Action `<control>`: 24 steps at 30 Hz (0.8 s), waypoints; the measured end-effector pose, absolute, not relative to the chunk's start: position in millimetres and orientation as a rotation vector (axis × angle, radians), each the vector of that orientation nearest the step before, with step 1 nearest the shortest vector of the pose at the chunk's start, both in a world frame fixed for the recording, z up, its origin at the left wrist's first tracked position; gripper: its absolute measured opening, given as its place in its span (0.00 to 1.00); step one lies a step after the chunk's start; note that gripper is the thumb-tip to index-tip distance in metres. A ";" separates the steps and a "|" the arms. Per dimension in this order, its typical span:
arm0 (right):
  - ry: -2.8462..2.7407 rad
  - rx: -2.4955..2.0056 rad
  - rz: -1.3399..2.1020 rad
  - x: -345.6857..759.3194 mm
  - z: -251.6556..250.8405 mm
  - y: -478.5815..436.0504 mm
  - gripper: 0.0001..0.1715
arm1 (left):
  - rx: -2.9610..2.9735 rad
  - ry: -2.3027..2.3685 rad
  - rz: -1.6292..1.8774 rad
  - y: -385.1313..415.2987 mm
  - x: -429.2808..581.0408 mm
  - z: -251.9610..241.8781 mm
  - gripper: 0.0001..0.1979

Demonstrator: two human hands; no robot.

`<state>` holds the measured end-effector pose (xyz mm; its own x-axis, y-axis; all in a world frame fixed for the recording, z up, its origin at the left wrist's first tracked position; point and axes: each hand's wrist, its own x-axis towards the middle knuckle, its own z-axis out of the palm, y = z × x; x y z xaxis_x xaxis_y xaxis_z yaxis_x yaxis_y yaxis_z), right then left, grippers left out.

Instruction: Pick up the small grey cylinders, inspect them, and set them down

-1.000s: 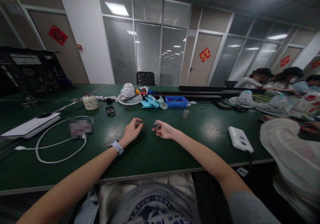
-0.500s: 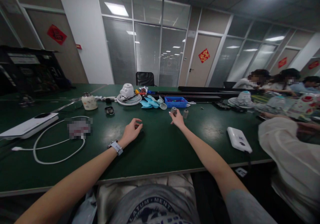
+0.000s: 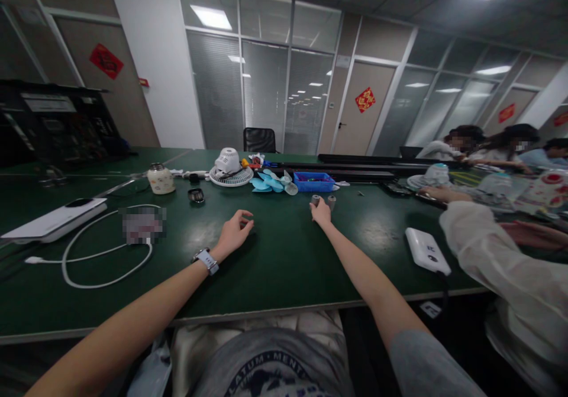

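My right hand (image 3: 320, 212) is stretched far out over the green table (image 3: 275, 255), its fingertips on a small grey cylindrical part (image 3: 315, 199) that stands beside a second grey cylinder (image 3: 331, 201). Whether the fingers still grip the part is unclear. My left hand (image 3: 234, 231) rests on the table nearer to me, fingers loosely curled and apart, holding nothing, with a watch (image 3: 206, 260) on the wrist.
Beyond the cylinders lie a blue tray (image 3: 313, 181), light blue fan blades (image 3: 271, 182), a white fan grille and motor (image 3: 229, 169) and a jar (image 3: 160, 179). A white cable (image 3: 102, 255) and white box (image 3: 55, 220) lie left; a white power bank (image 3: 426, 250) right. People sit at right.
My right hand carried the small grey part from near my left hand out to the far middle of the table and lowered it beside the other cylinder. My left hand stayed put.
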<state>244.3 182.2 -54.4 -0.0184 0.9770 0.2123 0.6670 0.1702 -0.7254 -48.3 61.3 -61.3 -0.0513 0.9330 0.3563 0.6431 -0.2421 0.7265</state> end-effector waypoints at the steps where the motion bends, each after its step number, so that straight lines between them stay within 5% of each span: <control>1: -1.716 -1.585 0.511 242.0 -53.6 177.9 0.37 | 1.891 1.675 1.195 61.4 -48.5 -61.2 0.17; 4: -1.698 -1.509 0.297 227.8 -50.3 156.5 0.39 | 1.878 1.682 1.203 62.2 -48.7 -61.7 0.17; 10: -2.307 -0.992 0.199 171.6 -46.5 95.0 0.25 | 1.863 1.736 1.244 62.1 -47.0 -60.4 0.15; 19: -2.716 -0.826 0.433 135.7 -57.4 80.8 0.35 | 1.869 1.896 1.367 62.0 -49.1 -55.8 0.18; 24: -2.718 -0.719 0.444 135.7 -61.0 83.5 0.32 | 1.866 1.858 1.313 59.4 -45.2 -55.3 0.18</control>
<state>135.7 83.5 -61.0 -0.8317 0.5177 0.2007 0.4268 0.8273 -0.3653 -45.2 59.4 -55.3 -0.1841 0.8812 0.4353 0.7045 -0.1905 0.6836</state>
